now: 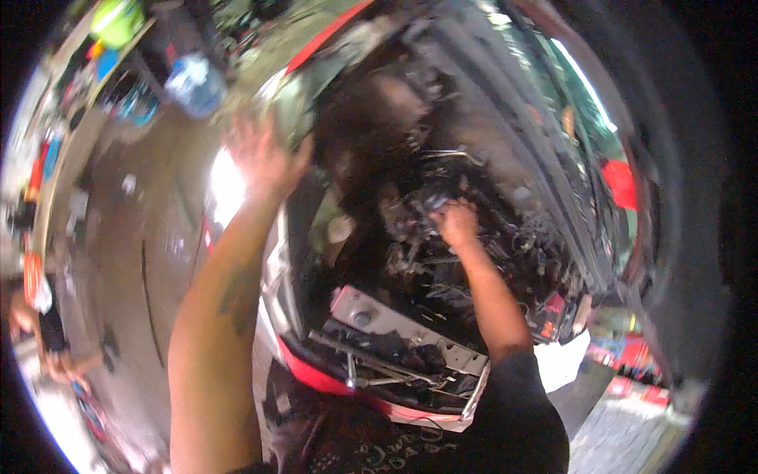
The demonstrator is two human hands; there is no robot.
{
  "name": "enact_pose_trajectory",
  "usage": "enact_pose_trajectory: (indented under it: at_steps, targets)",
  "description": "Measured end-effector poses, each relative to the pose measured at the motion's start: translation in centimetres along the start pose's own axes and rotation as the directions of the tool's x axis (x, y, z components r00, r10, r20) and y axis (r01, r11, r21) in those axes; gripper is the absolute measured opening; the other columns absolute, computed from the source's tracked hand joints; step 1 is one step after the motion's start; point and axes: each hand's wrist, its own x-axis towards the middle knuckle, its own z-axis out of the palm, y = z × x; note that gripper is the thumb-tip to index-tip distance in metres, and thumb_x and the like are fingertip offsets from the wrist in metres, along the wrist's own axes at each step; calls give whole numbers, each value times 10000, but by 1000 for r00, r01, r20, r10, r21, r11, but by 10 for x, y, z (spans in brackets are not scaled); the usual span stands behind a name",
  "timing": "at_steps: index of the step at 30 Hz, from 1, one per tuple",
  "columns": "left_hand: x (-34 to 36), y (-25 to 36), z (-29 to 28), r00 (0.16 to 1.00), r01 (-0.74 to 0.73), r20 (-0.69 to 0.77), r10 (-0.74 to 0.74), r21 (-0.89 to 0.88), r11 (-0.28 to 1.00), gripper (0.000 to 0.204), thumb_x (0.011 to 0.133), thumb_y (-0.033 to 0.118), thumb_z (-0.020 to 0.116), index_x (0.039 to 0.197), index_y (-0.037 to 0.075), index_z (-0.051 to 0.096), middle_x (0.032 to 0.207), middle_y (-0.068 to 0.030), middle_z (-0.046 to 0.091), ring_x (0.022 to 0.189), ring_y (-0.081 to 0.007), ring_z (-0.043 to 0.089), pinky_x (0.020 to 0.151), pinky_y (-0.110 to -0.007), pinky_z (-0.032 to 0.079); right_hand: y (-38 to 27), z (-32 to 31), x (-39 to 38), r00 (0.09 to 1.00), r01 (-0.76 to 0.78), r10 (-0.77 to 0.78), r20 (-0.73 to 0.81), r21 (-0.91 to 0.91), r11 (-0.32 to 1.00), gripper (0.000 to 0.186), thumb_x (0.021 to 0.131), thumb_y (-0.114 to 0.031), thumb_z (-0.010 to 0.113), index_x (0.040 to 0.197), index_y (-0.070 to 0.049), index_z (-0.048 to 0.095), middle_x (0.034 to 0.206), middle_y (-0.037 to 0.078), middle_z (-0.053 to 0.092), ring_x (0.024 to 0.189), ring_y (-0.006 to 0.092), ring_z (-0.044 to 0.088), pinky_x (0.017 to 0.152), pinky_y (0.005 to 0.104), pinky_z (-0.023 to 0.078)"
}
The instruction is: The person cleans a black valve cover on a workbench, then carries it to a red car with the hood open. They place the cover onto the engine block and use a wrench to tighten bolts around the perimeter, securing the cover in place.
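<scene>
I lean over the engine bay of a red car. My left hand (264, 154) is above the car's left-hand edge, beside a pale headlight-like part (294, 107). Its fingers are spread, though smeared by motion, and nothing shows in them. Deep in the bay, my right hand (456, 221) reaches onto the dark, greasy engine (407, 209). Its fingers are curled down at a metal part; what they grip, if anything, is too blurred to make out. A thin bright metal rod (450, 153) lies just beyond that hand.
Across the near edge runs a grey metal crossmember (395, 320), with a ratchet-like metal tool (350, 371) close by. The dark raised hood (679, 197) curves along the right. Left are a brown floor (150, 229), a clear bluish jug (194, 83) and a cluttered shelf (67, 166).
</scene>
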Motion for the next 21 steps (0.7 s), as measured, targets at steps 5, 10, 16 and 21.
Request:
enact_pose_trajectory:
  at_steps: [5,10,16,21]
  targets:
    - [6,4,-10,996,-66,-55,68,28,997,809,840,586,636,1461,109,437,1548,-200,338,1441,-388,280,1186,-541,177,-1,4,8,997,-57,55,54,42,997,461,849,-484,671,1055,-77,738,1165,92,684,1248,351,532,1071,523,374]
    - [7,9,-19,997,-63,-26,66,89,994,783,851,589,609,1457,121,441,1544,-205,341,1441,-371,289,1194,-499,187,-7,-8,-4,995,-57,67,-79,121,991,395,843,-435,693,1038,-94,734,1137,85,678,1210,348,558,1066,486,397]
    - [6,8,-17,994,-94,-52,97,69,993,766,851,554,623,1451,118,433,1534,-213,350,1436,-379,296,1190,-503,193,3,-11,-2,1000,14,-17,15,176,984,212,849,-267,676,996,-124,729,1145,91,663,1214,353,549,1059,532,387]
    - [7,7,-16,994,-96,-54,99,48,994,796,817,527,671,1448,104,434,1536,-209,340,1443,-370,279,1187,-515,178,5,-8,3,998,-15,4,60,178,984,230,855,-262,674,1019,-108,725,1202,108,638,1255,351,510,1069,574,369]
